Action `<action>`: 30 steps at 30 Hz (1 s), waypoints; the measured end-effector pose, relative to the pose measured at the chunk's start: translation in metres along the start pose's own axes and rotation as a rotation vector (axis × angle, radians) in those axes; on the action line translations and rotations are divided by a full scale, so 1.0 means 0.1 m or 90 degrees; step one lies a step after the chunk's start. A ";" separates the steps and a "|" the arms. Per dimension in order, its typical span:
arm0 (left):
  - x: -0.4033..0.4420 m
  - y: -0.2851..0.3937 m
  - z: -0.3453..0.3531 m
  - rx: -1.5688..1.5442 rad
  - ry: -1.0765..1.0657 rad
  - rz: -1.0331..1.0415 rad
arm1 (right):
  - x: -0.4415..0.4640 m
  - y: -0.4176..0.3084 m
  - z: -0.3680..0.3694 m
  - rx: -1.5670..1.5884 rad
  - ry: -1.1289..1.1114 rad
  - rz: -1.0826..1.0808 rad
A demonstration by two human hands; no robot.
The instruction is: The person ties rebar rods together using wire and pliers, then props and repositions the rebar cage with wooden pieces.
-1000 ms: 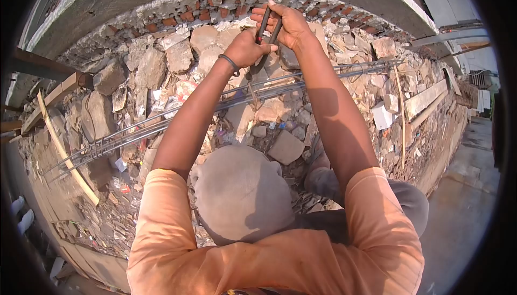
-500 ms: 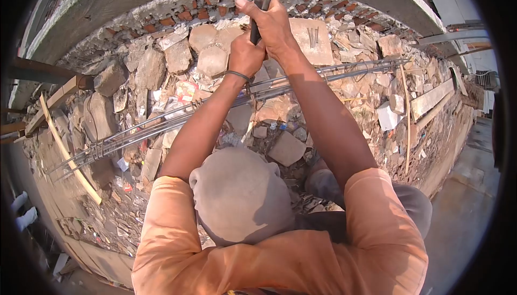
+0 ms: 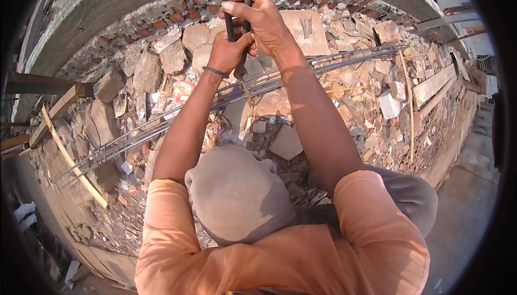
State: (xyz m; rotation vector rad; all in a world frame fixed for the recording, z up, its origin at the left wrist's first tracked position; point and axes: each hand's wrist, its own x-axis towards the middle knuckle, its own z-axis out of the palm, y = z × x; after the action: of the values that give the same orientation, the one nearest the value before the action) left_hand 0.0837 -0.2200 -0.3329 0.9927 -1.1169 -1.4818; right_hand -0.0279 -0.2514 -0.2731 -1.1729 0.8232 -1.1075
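Two dark handles of the slim, pincer-like metal tool (image 3: 230, 26), close together a moment ago, now stand apart at upper centre, which suggests a loosened bite. The left hand (image 3: 229, 51) closes around its lower part; the right hand (image 3: 264, 23) grips the handles (head near the long grey steel bars (image 3: 264, 84), contact unclear).

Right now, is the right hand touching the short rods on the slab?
Apart. The head view shows bare slab between the right hand and the short rods.
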 end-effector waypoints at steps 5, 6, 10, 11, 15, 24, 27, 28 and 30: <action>0.20 -0.02 -0.22 -0.106 -0.274 -0.117 | 0.39 0.01 -0.18 0.234 -0.227 0.123; 0.18 -0.03 -0.22 -0.105 -0.267 -0.106 | 0.37 0.05 -0.15 0.143 -0.112 0.089; -0.03 -0.19 0.15 0.312 -0.015 0.135 | 0.10 0.18 0.21 -0.399 0.418 -0.107; -0.07 -0.23 0.15 0.311 -0.019 0.104 | 0.05 0.29 0.17 -0.361 0.437 -0.126; -0.01 -0.19 -0.03 0.375 -0.063 0.147 | 0.05 0.32 -0.10 -0.235 0.397 -0.223; 0.08 0.42 0.33 0.278 -0.195 0.087 | 0.21 -1.31 -0.47 -0.107 0.178 -0.223; 0.19 0.36 0.70 0.239 -0.165 0.142 | 0.07 -1.72 -0.70 -0.096 0.219 -0.165; 0.18 0.37 0.85 0.201 -0.161 0.176 | -0.06 -1.91 -0.71 -0.145 0.255 -0.122; 0.17 0.37 1.07 0.160 -0.210 0.213 | -0.35 -2.29 -0.62 -0.287 0.347 -0.013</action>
State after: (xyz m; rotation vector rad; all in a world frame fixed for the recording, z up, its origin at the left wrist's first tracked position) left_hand -0.0132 -0.2231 -0.2717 0.6940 -1.6522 -1.2773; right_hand -0.1479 -0.2396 -0.0659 -1.2590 1.5453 -1.3220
